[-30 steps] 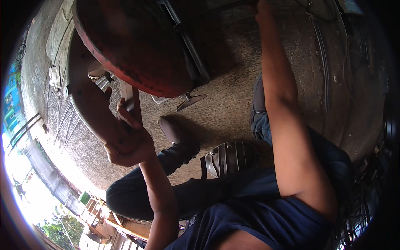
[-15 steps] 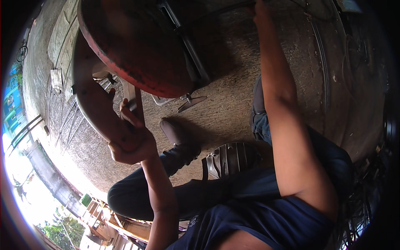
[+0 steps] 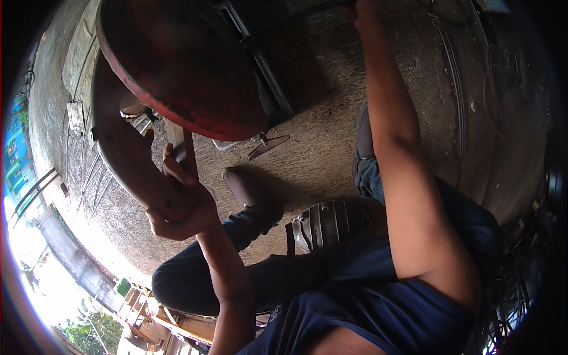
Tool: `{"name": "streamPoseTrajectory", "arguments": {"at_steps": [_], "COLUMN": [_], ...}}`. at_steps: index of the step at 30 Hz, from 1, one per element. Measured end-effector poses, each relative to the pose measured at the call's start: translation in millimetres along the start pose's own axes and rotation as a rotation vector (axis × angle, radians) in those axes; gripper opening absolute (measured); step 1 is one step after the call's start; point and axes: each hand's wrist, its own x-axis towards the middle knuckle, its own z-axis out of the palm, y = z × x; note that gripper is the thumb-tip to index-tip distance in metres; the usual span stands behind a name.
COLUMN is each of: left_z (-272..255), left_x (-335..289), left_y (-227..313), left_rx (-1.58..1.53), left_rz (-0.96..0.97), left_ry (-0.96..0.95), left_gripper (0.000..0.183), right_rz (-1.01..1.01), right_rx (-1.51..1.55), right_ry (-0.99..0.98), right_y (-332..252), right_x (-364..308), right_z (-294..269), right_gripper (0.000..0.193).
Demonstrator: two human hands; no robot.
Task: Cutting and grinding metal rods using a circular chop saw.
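My left hand (image 3: 188, 212) is closed round the lower end of a curved brown metal piece (image 3: 127, 142) with small holes and a pale outer edge. Its fingers reach into the gap beside a narrow upright strip (image 3: 188, 154). Right beside this piece is a large round body (image 3: 189, 65), dark with a worn red rim, which hides part of it. A black bar (image 3: 260, 65) runs along the body's right side. My right arm stretches far ahead; my right hand (image 3: 365, 10), dim at the top edge, is closed at the end of a thin dark rod (image 3: 296, 22).
A wing-shaped metal piece (image 3: 269, 147) sits below the round body. Between my legs lies a ribbed dark object (image 3: 325, 226). Long thin rods (image 3: 455, 89) lie on the rough floor at right, and a small pale block (image 3: 76, 116) at left. My shoe (image 3: 242, 184) is near the round body.
The round body and the curved metal piece have shifted slightly left in view, and my left hand has moved with them, still gripping. My right hand has moved slightly left.
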Motion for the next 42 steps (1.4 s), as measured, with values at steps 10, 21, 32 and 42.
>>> {"name": "streamPoseTrajectory", "arguments": {"at_steps": [10,21,32,42], "left_z": [12.1,29.7,40.2,17.9], "left_x": [-1.4,0.1,3.4,-1.4], "left_y": [0.5,1.1,-1.7,1.8], "left_rx": [0.123,0.298,0.286,0.237], "left_rz": [-0.048,-0.071,-0.053,-0.086], "left_ry": [0.05,0.39,0.406,0.259], "left_gripper": [0.078,0.076,0.082,0.087], "right_rz": [-0.051,-0.065,-0.06,0.027], "right_rx": [-0.059,0.026,0.094,0.239], "right_ry": [-0.063,0.009,-0.008,-0.155], "right_y": [11.6,8.2,7.2,0.4], "right_x": [45.3,7.3,7.2,16.0], "right_z": [-5.0,7.3,4.8,-1.8], "right_gripper": [0.048,0.062,0.062,0.063]}}
